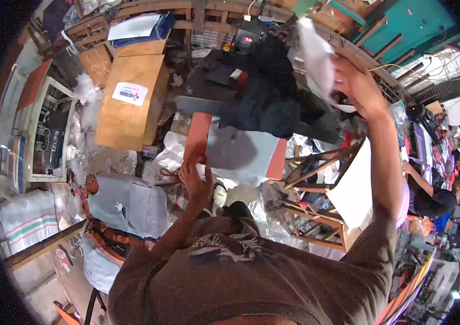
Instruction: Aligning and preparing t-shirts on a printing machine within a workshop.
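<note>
1. Step in hand, my read: you're handling flat pieces at the dark grey worktop [200, 105], left hand [196, 177] on one piece, right hand [350, 81] up with another.
2. The grey flat panel with orange-red side bands [238, 154] lies right in front of you, at the worktop's near side. The crumpled black cloth [269, 89] sits at its far edge.
3. Next move, my judgement: calls for the left hand steady on the panel and the right clear of the black cloth, so nothing snags.
4. Right grip: thumb and fingers look clamped on the white, thin, blurred piece [317, 57], off to your right, above the worktop. Material: can't tell.
5. Left grip: fingers curled at the near end of the panel's left band, touching it. Can't tell whether they're pinching or just resting.
</note>
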Tool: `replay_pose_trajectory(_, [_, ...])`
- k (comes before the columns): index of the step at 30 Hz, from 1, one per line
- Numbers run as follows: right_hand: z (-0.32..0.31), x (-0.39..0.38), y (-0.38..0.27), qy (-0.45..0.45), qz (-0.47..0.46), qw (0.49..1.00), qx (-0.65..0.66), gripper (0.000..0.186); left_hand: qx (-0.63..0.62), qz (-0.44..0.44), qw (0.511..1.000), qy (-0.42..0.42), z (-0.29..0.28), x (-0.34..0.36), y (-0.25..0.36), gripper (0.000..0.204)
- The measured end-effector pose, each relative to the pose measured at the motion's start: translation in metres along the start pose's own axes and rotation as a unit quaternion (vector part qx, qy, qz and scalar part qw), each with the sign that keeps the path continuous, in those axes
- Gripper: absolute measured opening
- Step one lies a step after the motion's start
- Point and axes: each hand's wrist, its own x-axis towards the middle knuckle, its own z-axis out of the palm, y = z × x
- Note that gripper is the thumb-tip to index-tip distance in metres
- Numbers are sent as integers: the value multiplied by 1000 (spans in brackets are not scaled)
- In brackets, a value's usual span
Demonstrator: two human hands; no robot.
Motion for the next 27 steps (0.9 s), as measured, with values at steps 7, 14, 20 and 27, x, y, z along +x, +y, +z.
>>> replay_pose_trajectory(7, [100,20,-12,-211,-41,960,-179,41,-53,-133,988,49,19,-49,-31,31])
replay_pose_trajectory(14, [112,-79,-52,-125,-305,923,-199,34,-182,-175,964,-88,70,-60,-62,68])
replay_pose_trajectory(20, [114,-180,139,-370,6,929,-22,27,-536,-195,794,-208,71,-41,-74,32])
replay_pose_trajectory(27, [146,-224,356,132,270,942,148,37,-286,-221,844,-396,12,-27,-48,31])
